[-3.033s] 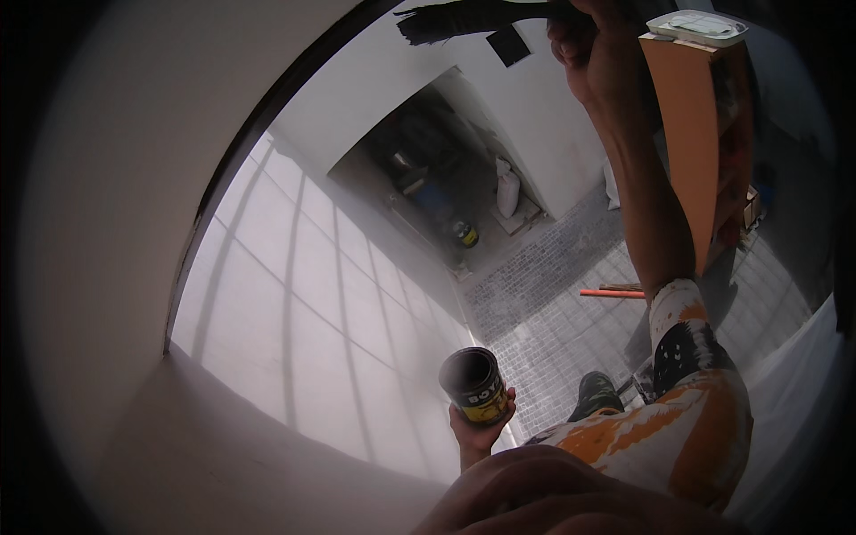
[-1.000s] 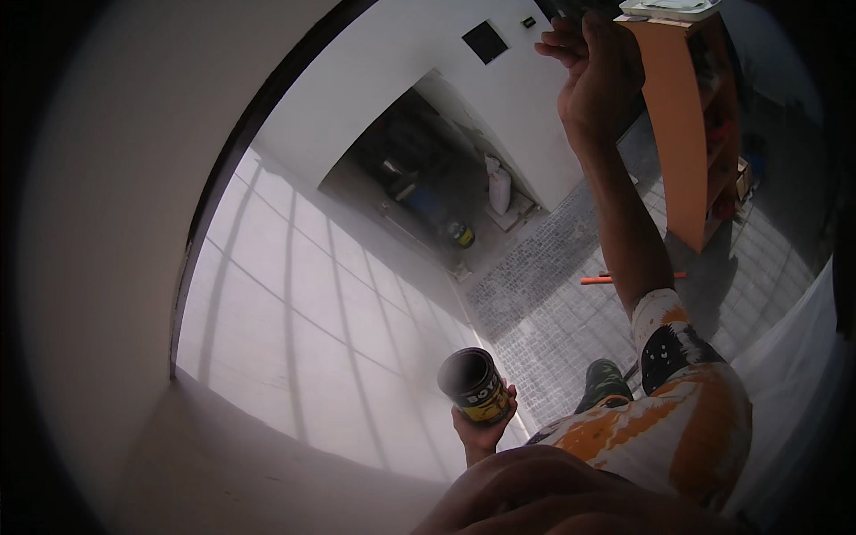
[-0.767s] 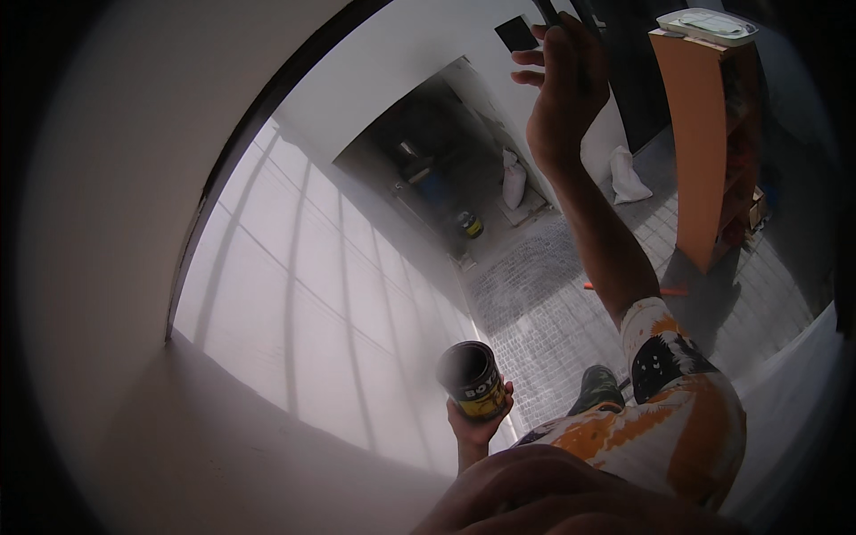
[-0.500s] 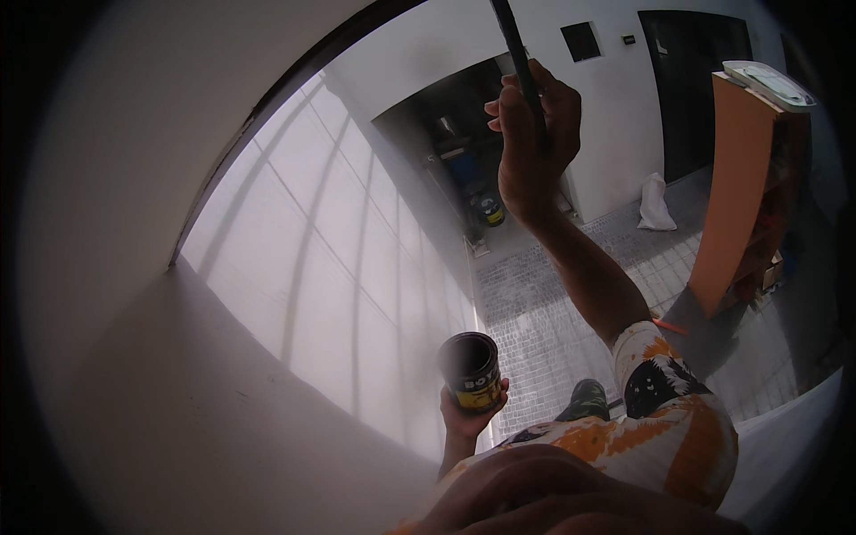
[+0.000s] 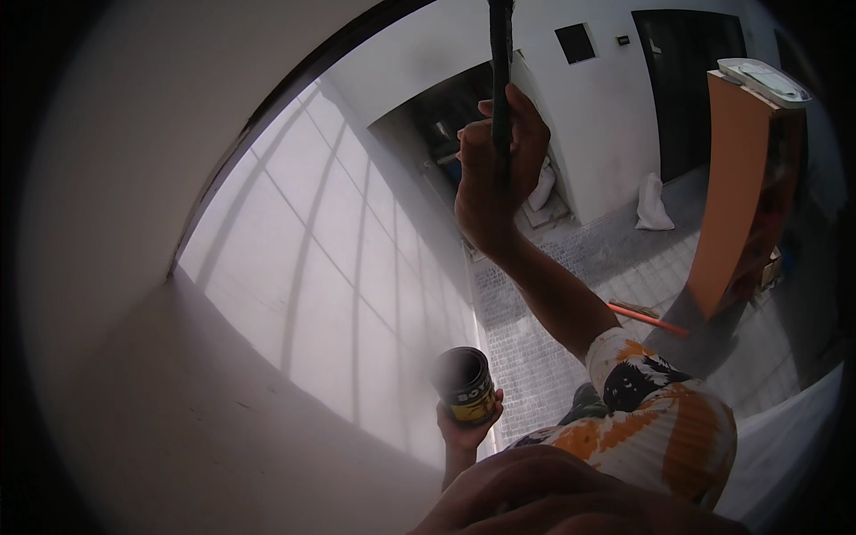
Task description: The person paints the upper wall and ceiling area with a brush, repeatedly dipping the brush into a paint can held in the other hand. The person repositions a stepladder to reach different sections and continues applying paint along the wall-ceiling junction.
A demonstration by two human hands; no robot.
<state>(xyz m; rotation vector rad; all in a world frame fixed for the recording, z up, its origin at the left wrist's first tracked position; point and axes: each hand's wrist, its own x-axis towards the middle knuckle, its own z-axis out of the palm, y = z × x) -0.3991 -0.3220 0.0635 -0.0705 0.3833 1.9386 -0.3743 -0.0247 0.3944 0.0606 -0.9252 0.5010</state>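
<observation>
My right hand (image 5: 481, 192) is raised high in the middle of the view. Its fingers and thumb close around the dark handle of a paintbrush (image 5: 501, 80), which points up and runs out at the top edge. Lower down, my left hand (image 5: 461, 435) grips a small open paint can (image 5: 471, 412) from beneath and the side. The can is dark with a yellow band; its inside looks dark, and the paint level cannot be made out. A dark strip (image 5: 294, 82) borders the pale wall up and left of the brush.
A pale wall (image 5: 98, 374) fills the left side, beside a bright panel-lined surface (image 5: 330, 294). On the right stands a tall orange-brown shelf unit (image 5: 727, 196) with a white item on top. Behind are a white sack (image 5: 654, 205), a dark door (image 5: 695, 89) and an orange stick (image 5: 649, 318) on paving.
My right hand has moved left and a little down with the brush, which now stands more upright. The left hand and can have dropped slightly. More of the orange stick shows.
</observation>
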